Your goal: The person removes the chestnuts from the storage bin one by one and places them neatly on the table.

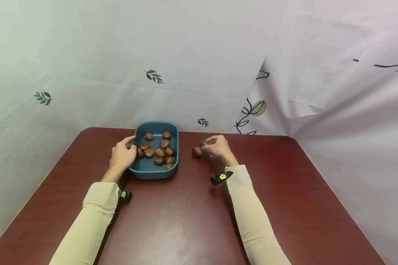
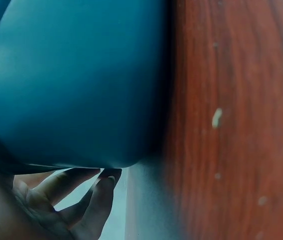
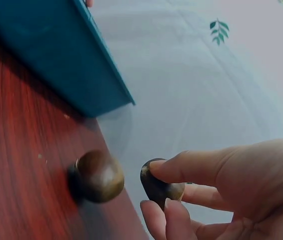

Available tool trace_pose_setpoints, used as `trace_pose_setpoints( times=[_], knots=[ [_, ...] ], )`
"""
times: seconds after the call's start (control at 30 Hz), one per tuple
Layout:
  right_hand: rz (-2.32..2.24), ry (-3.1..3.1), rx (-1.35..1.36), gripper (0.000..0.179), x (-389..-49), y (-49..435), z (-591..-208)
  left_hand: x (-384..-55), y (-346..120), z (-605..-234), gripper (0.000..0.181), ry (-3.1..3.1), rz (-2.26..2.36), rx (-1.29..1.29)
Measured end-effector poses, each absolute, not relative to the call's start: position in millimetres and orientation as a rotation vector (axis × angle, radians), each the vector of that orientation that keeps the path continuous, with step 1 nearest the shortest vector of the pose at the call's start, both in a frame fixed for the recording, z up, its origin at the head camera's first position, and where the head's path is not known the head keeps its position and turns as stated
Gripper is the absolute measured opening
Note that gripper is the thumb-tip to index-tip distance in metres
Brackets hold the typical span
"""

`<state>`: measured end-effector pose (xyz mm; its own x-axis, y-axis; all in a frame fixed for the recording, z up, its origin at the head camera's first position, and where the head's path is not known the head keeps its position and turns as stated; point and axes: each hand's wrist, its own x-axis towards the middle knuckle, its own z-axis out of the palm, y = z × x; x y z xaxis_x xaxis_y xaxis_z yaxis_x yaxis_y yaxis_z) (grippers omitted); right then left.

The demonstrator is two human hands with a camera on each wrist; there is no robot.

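Note:
A blue rectangular container (image 1: pixel 153 175) with rounded corners holds several brown chestnuts (image 1: pixel 160 151). My left hand (image 1: pixel 123 155) grips its left side, thumb at the rim; in the left wrist view the fingers (image 2: pixel 99 202) bend against the outer wall. To the right of the container, my right hand (image 1: pixel 219 148) pinches a chestnut (image 3: pixel 155 189) between thumb and fingers. Another loose chestnut (image 1: pixel 197 152) lies on the table just left of that hand. The right wrist view shows this loose chestnut between the container and the pinched one.
Both hands work over a dark red wooden table (image 1: pixel 185 217). Behind it hangs a pale cloth (image 1: pixel 202 66) with leaf prints, close to the table's back edge and the container's far side. Bands with small dark devices sit at both wrists.

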<state>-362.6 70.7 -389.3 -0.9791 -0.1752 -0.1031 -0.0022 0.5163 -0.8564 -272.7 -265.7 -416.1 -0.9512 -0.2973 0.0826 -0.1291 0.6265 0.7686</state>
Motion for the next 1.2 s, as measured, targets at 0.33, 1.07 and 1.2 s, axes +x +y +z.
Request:
trace_pose_setpoints(
  times=[0.33, 1.07, 1.2],
  knots=[
    [-1.391, 2.596, -0.04, 0.033, -365, 85, -404, -273, -262, -415, 0.052, -2.642, -1.223, 0.353],
    [-1.28, 2.654, -0.052, 0.029, -368, 83, -418, -275, -264, -416, 0.052, -2.643, -1.214, 0.32],
    [-1.285, 2.667, -0.076, 0.029, -369, 81, -419, -274, -266, -415, 0.052, -2.634, -1.208, 0.324]
  ],
)
